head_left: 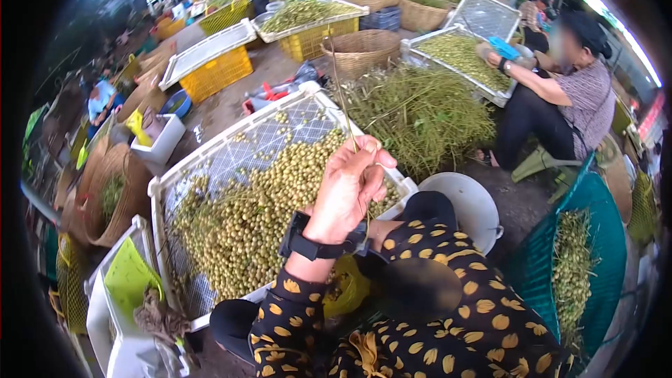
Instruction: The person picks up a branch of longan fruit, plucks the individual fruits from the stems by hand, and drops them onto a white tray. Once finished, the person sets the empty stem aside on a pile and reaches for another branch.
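Note:
My left hand [348,185], with a black strap on its wrist, is raised over the near right part of a white mesh tray [231,133]. Its fingers are pinched on a thin brown twig [341,91], which sticks up and away from me. A small pale round thing shows at the fingertips. Beneath, many small round yellow-green fruits [238,238] lie spread across the mesh. Skin of my right forearm [383,229] shows just behind the left wrist. The right hand's fingers are mostly hidden, so their state cannot be made out.
Leafy cut stems [420,119] are heaped beyond the tray. A white bucket [465,203] stands by my knee, a green basket [535,273] at right. A co-worker [560,98] sits at another fruit-filled tray [465,59]. Yellow crates [217,73] and wicker baskets [360,52] stand behind.

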`<action>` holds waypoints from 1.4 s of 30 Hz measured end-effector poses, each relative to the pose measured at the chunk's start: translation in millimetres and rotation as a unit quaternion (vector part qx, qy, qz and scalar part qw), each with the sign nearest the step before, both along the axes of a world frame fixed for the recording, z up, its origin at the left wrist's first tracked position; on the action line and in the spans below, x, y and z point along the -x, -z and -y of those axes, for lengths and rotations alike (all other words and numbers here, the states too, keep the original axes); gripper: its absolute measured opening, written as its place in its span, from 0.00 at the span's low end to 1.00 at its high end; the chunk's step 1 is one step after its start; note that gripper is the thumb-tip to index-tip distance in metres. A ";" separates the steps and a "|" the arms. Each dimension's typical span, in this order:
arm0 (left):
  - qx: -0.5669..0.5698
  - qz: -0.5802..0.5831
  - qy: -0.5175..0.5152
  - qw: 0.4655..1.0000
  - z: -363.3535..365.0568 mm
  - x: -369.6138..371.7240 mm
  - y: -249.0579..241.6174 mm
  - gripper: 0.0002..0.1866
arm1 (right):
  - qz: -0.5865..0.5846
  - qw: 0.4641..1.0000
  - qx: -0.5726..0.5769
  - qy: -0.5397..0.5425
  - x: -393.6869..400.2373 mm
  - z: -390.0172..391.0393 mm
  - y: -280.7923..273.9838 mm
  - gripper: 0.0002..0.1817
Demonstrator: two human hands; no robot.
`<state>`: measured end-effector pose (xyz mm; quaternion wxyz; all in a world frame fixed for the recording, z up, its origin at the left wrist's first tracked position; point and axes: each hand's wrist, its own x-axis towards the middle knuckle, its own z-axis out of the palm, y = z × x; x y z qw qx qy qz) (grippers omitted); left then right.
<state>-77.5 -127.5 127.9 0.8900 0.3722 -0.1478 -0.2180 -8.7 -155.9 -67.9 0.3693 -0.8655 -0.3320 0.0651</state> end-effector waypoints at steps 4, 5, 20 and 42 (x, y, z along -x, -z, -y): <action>-0.026 -0.056 -0.031 0.998 16.1 -4.1 40.4 0.03 | -0.032 0.999 -0.022 0.011 9.2 4.2 -5.7 0.09; -0.052 -0.061 -0.057 0.995 16.9 -6.7 51.5 0.03 | -0.038 0.999 -0.027 0.013 10.4 4.5 -5.5 0.09; -0.005 -0.040 -0.085 0.996 -1.7 8.8 74.1 0.05 | -0.070 0.996 -0.046 0.028 15.0 12.0 -13.9 0.07; -0.141 -0.081 -0.202 0.966 -113.3 -18.5 117.3 0.07 | -0.044 0.982 -0.165 0.077 -19.1 33.4 -55.6 0.12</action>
